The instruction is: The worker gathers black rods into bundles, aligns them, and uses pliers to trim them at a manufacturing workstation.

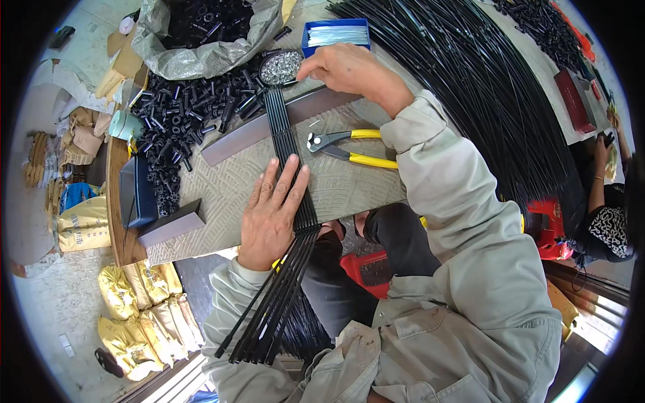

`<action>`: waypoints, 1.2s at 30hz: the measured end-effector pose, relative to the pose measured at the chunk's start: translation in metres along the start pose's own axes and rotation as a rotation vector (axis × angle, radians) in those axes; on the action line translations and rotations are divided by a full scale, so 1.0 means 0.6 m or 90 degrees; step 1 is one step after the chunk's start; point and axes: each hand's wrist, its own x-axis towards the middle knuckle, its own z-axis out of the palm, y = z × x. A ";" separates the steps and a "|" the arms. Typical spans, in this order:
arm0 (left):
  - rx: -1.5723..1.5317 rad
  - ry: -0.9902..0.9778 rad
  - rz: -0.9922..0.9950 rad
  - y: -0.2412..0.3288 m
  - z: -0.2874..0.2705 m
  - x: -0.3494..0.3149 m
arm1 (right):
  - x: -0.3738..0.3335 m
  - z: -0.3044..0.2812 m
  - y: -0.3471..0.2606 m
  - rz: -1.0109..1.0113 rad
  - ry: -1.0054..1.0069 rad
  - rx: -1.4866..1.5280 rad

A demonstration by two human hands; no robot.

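Observation:
My left hand [272, 211] lies flat, fingers stretched, on a row of thin black rods [285, 144] running side by side across the table edge toward my lap. Their lower ends [275, 316] fan out below the table. A grey metal bar [235, 141] crosses beneath the rods. My right hand [353, 70] is bent over the rods' far ends, its fingers curled at the rim of a dark oval dish [281, 67] of small shiny pieces; what the fingertips hold is too small to tell. End-cutting pincers [356, 148] with yellow handles rest under my right sleeve.
A blue box [334, 41] of thin silvery strips stands behind my right hand. Black tubular parts [181, 111] heap at left, below a woven sack [201, 57]. Many long black rods [463, 87] cover the right side. Another person's arm [600, 158] shows at far right.

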 end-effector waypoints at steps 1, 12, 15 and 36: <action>-0.005 -0.001 -0.005 0.002 -0.001 0.000 | -0.001 -0.002 0.000 -0.004 -0.002 -0.005; 0.011 -0.007 -0.004 -0.003 0.005 0.000 | 0.004 0.007 -0.002 -0.018 -0.005 -0.030; -0.006 0.000 -0.007 0.000 0.002 0.002 | 0.002 0.007 0.001 -0.014 -0.004 -0.028; 0.035 -0.009 0.014 -0.004 0.008 0.001 | 0.003 0.012 -0.017 -0.051 0.029 -0.068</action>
